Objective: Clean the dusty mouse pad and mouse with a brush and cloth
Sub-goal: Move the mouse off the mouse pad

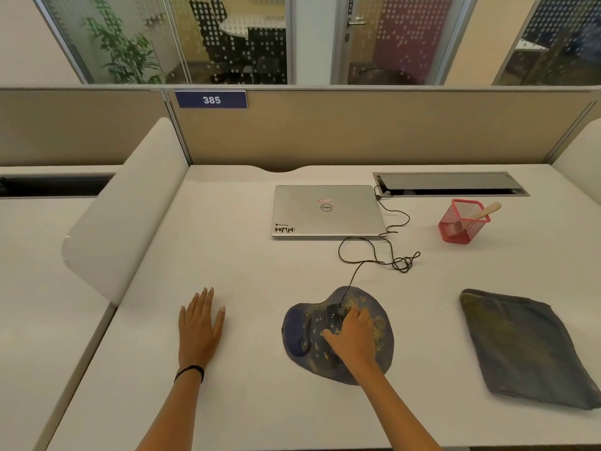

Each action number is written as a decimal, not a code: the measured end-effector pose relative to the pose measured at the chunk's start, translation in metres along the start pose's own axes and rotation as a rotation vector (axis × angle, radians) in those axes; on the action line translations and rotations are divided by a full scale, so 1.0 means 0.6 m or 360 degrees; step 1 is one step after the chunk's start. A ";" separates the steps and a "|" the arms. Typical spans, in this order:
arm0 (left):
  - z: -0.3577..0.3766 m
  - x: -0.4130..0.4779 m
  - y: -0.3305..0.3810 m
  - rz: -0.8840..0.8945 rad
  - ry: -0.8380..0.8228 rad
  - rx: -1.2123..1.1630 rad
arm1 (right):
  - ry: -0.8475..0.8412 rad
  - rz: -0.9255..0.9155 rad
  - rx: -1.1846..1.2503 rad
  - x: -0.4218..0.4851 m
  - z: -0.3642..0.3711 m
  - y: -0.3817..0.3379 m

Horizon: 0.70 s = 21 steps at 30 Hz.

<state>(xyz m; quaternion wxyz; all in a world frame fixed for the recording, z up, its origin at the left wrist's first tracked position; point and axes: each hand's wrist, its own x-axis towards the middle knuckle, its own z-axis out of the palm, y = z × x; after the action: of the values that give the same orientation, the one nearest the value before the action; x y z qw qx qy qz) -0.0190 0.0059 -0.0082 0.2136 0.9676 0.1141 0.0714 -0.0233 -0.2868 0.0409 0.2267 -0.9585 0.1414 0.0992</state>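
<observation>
Spreading across most of the view, the white desk (247,249) has its near edge at the bottom and its far edge against a tan partition (357,131). A white rounded divider (130,206) stands along the desk's left edge. Broad bare surface lies between that divider and the pad, and more between the pad and the cloth.

The cloth (520,346), dark blue-grey and folded, lies flat near the right edge, well apart from everything else. A closed silver laptop (325,209) sits toward the back, in the middle. The pad (367,299), dark blue with a rounded outline and a raised wrist rest at its left, lies near the front edge, right of centre. Yellowish dust is strewn over it, thickest at its right. A cable hatch (448,183) is set into the desk at the back right.

The left hand (200,323) lies flat on bare desk left of the pad, fingers straight, grip apart. The right hand (353,336) is on the pad, its grip clamped on the mouse (335,315), fingers curled over the top.

A red mesh cup (461,227) stands right of the laptop, near the hatch. The brush (487,210) leans in it, its wooden handle sticking out over the right rim. The mouse's thin black cable (374,252) runs in loose loops and a tangle toward the laptop's right edge. A black band (190,372) circles the left wrist.
</observation>
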 end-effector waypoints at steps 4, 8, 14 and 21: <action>0.005 0.004 -0.003 -0.0022 -0.0025 0.0001 | -0.0005 0.0051 0.0036 0.002 0.001 -0.002; 0.003 0.007 -0.004 -0.0015 -0.0082 0.0027 | 0.0035 0.0072 -0.0001 0.000 0.004 -0.006; 0.004 0.006 -0.004 -0.0003 -0.0123 0.0048 | 0.0089 0.0029 0.0015 0.000 0.004 -0.021; 0.000 0.006 -0.005 -0.0016 -0.0142 0.0021 | 0.0062 -0.0139 0.0027 0.003 0.013 -0.074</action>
<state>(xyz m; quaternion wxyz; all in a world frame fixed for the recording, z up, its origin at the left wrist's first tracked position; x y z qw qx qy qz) -0.0164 0.0096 -0.0091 0.2123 0.9706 0.1099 0.0264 -0.0085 -0.2456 0.0513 0.2360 -0.9636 0.1048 0.0693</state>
